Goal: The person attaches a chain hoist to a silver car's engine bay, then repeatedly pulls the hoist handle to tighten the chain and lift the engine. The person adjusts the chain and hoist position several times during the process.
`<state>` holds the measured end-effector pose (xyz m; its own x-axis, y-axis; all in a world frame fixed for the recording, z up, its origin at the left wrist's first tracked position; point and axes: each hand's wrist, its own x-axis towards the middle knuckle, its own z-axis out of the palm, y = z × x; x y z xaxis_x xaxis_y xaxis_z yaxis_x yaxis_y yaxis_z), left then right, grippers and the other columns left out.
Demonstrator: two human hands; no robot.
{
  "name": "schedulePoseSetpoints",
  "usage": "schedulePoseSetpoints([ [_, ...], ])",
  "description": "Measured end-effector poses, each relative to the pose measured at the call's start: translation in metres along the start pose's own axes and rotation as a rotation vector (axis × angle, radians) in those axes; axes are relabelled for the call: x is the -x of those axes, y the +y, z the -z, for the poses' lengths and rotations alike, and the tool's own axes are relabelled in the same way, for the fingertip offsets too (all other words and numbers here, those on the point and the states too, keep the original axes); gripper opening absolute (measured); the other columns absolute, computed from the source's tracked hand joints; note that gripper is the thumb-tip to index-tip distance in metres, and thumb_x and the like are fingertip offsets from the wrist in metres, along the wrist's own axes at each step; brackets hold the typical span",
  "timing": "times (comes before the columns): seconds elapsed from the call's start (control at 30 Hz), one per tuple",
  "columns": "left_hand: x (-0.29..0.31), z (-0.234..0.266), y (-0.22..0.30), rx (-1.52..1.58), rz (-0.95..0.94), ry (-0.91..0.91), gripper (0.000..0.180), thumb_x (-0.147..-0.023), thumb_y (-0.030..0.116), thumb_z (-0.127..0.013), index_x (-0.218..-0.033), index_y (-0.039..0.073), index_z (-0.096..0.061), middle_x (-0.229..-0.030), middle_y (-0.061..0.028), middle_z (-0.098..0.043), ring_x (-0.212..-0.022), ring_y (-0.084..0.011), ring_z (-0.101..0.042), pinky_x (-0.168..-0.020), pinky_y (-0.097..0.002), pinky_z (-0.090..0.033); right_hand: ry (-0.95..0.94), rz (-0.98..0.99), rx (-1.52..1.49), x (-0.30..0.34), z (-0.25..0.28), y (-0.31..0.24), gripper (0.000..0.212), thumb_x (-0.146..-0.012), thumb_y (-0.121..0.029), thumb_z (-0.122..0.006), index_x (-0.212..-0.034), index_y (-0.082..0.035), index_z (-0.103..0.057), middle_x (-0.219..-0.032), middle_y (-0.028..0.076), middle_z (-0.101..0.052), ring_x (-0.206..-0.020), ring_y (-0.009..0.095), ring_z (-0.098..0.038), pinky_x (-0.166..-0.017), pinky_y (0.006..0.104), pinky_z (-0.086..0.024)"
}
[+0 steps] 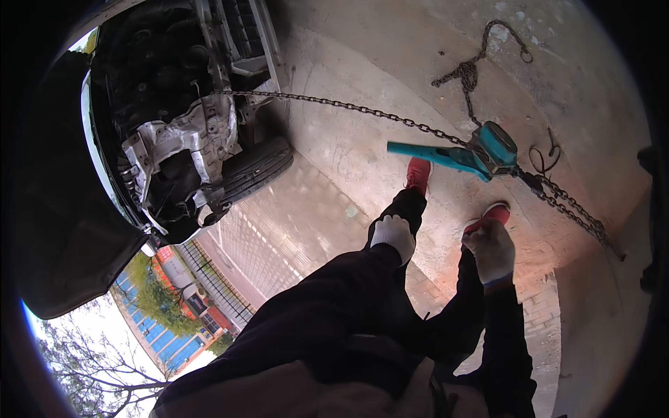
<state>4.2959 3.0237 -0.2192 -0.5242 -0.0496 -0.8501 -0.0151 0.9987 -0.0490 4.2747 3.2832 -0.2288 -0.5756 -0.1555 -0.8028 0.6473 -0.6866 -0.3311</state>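
My left hand, in a white glove, is beside my left leg with its fingers curled under; no object shows in it. My right hand, also in a white glove, is closed in a fist above my right shoe, with nothing visible in it. Beyond both hands, a teal lever chain hoist hangs in a taut chain, its long handle pointing left. The chain runs left to the bare metal front frame of a car. Neither hand touches the hoist.
Doubled chain runs from the hoist to the lower right. A loose chain with a knotted clump lies on the concrete floor. The car's tire and raised black hood are on the left. My red shoes stand near the handle.
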Motion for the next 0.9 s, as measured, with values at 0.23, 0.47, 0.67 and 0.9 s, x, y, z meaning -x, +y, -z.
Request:
schedulePoseSetpoints([
  [0.23, -0.010, 0.003, -0.017, 0.041, -0.056, 0.027, 0.032, -0.093, 0.031, -0.068, -0.107, 0.002, -0.073, -0.112, -0.0158, -0.070, -0.109, -0.0341, -0.067, -0.091, -0.0482, -0.056, 0.178, -0.277, -0.009, -0.113, -0.010, 0.118, 0.044, -0.105, -0.023, -0.067, -0.145, -0.013, -0.052, -0.117, 0.008, -0.068, -0.106, 0.025, -0.068, -0.093, 0.0436, -0.056],
  [0.47, -0.013, 0.002, -0.039, 0.109, -0.086, 0.050, 0.028, -0.091, 0.027, -0.071, -0.099, 0.001, -0.071, -0.109, -0.0177, -0.070, -0.107, -0.0364, -0.068, -0.090, -0.0504, -0.057, 0.269, -0.073, -0.256, -0.242, -0.015, 0.143, 0.058, -0.107, -0.020, -0.062, -0.160, -0.021, -0.040, -0.145, 0.016, -0.060, -0.128, 0.033, -0.061, -0.106, 0.0507, -0.050],
  [0.67, -0.024, 0.021, -0.058, 0.183, -0.115, 0.078, 0.028, -0.091, 0.024, -0.070, -0.098, -0.002, -0.069, -0.106, -0.0206, -0.070, -0.106, -0.0392, -0.067, -0.091, -0.0508, -0.056, 0.593, 0.543, 1.370, -0.328, 0.076, 0.169, 0.038, -0.110, -0.032, -0.057, -0.141, -0.011, -0.065, -0.150, 0.014, -0.061, -0.142, 0.029, -0.053, -0.119, 0.0506, -0.042],
  [0.9, -0.032, 0.023, -0.088, 0.230, -0.089, 0.073, 0.045, -0.092, 0.027, -0.072, -0.123, -0.006, -0.069, -0.131, -0.0238, -0.069, -0.125, -0.0401, -0.064, -0.105, -0.0492, -0.054, 0.469, 0.500, 1.848, -0.393, 0.110, 0.166, 0.036, -0.108, -0.030, -0.061, -0.138, -0.012, -0.066, -0.142, 0.011, -0.066, -0.132, 0.026, -0.059, -0.111, 0.0485, -0.048],
])
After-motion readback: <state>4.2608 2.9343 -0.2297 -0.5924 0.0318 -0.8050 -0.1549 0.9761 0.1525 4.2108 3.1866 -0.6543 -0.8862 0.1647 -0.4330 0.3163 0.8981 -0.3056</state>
